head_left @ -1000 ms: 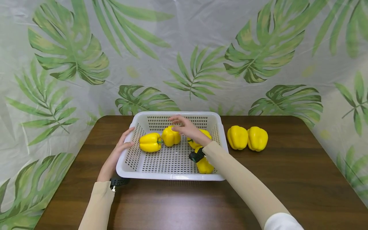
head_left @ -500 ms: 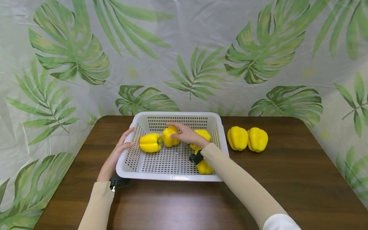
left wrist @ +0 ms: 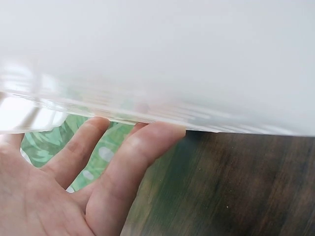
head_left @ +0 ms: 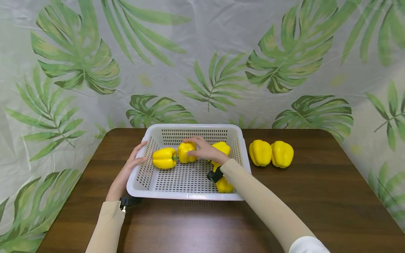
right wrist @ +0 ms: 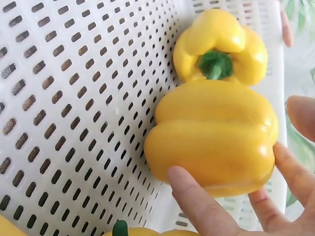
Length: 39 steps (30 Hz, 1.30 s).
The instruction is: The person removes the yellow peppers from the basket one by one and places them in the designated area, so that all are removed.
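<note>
In the head view a white perforated plastic basket stands on the table, with several yellow bell peppers inside. My left hand touches its left side from outside; the left wrist view shows extended fingers against the basket edge. My right hand reaches into the basket and grips a yellow bell pepper, thumb on the near side and fingers round the far side. Just left of it lies another bell pepper, stem towards it. In the right wrist view the gripped bell pepper fills the middle.
Beneath my right forearm, two more bell peppers lie at the basket's right side, partly hidden. Outside, to the right, two bell peppers sit side by side on the brown wooden table. A leaf-print cloth hangs behind.
My right hand has lowered from above the middle bell pepper and its fingers have closed round it. The left hand and the basket have stayed in place.
</note>
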### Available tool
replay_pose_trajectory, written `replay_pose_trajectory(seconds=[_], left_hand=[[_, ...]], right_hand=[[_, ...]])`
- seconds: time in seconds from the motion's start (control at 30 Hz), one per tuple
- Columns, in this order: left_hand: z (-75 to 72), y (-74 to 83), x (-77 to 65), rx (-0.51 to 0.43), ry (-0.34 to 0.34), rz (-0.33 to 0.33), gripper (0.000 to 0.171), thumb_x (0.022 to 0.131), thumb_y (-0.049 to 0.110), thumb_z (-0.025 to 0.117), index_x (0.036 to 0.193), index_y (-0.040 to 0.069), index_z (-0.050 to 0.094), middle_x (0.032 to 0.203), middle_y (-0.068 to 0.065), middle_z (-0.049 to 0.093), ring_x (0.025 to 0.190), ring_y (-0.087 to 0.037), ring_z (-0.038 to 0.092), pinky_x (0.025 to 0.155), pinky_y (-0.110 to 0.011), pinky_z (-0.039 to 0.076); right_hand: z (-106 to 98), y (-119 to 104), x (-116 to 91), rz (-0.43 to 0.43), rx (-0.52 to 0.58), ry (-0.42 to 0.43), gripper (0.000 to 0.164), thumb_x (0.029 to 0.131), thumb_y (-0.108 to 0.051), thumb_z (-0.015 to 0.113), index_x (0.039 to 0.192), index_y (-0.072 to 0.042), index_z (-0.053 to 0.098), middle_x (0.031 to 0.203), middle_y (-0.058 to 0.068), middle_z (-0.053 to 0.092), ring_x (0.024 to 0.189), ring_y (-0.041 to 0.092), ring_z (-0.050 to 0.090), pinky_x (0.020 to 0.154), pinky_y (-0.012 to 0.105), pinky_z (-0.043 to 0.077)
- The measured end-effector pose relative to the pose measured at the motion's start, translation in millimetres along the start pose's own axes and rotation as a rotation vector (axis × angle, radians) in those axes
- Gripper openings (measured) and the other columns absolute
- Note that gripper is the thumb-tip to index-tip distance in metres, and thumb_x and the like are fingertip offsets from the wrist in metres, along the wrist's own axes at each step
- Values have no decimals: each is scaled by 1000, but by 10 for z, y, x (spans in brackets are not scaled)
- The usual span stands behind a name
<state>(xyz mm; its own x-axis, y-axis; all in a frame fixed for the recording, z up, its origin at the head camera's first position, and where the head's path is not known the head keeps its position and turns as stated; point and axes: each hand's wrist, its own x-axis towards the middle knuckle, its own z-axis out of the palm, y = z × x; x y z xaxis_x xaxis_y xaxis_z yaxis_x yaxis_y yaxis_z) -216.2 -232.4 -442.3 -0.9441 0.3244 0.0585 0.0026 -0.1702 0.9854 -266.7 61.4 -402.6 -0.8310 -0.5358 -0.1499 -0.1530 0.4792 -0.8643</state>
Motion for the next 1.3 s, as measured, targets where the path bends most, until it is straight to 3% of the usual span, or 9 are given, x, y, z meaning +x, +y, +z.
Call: replay_pose_trajectory(seconds=[0.23, 0.33, 0.47, 0.57, 0.77, 0.97, 1.1, 1.3], left_hand=[[0, 7, -18, 15, 4, -12, 61, 97, 3, 32, 152, 26, 18, 157, -20, 2, 134, -44, 20, 91, -42, 43], [4, 11, -22, 21, 12, -18, 61, 97, 3, 33, 152, 26, 18, 157, -19, 3, 133, -43, 21, 91, -42, 43], [7, 9, -23, 21, 15, -25, 62, 97, 3, 32, 152, 27, 18, 157, -19, 3, 133, -43, 21, 92, -43, 42], [8, 6, -19, 18, 13, -27, 62, 97, 3, 32, 152, 27, 17, 157, -19, 2, 134, -43, 20, 92, -42, 42], [9, 11, -14, 11, 4, -21, 62, 97, 3, 31, 152, 28, 17, 157, -18, 1, 135, -44, 18, 92, -42, 42], [10, 14, -10, 9, 2, -17, 61, 97, 3, 31, 152, 29, 19, 157, -18, 2, 135, -44, 18, 94, -45, 40], [11, 12, -5, 7, 5, -21, 61, 97, 4, 31, 152, 29, 19, 158, -17, 2, 136, -44, 18, 95, -47, 38], [6, 9, -4, 12, 5, -13, 62, 97, 3, 31, 152, 27, 17, 157, -19, 2, 134, -45, 19, 90, -39, 44]], right_hand=[[19, 32, 0, -45, -15, 8, 30, 92, -14, 62, 122, -13, 57, 140, 11, 35, 117, 26, 42, 87, 42, 45], [26, 48, 2, -70, -7, -27, 22, 94, -15, 60, 115, -12, 53, 135, 9, 42, 93, 21, 49, 75, 37, 44], [28, 48, -5, -71, 12, -60, 15, 96, -16, 57, 109, -12, 49, 127, 9, 46, 64, 18, 42, 57, 35, 42], [27, 49, -3, -64, -4, -57, 16, 97, -16, 55, 111, -12, 49, 130, 10, 44, 73, 19, 46, 58, 37, 44], [12, 33, -15, -9, -4, -96, 37, 94, -19, 59, 130, -15, 51, 140, 10, 39, 113, 25, 42, 77, 39, 48], [-11, 16, -40, 57, 8, -188, 49, 91, -21, 59, 139, -21, 48, 140, 7, 40, 107, 26, 45, 76, 40, 48], [-27, 19, -58, 93, 35, -206, 52, 88, -21, 62, 138, -23, 48, 136, 8, 45, 104, 25, 49, 77, 38, 50], [-27, 24, -67, 112, 85, -223, 46, 90, -20, 63, 135, -22, 51, 135, 8, 45, 104, 27, 51, 77, 40, 51]])
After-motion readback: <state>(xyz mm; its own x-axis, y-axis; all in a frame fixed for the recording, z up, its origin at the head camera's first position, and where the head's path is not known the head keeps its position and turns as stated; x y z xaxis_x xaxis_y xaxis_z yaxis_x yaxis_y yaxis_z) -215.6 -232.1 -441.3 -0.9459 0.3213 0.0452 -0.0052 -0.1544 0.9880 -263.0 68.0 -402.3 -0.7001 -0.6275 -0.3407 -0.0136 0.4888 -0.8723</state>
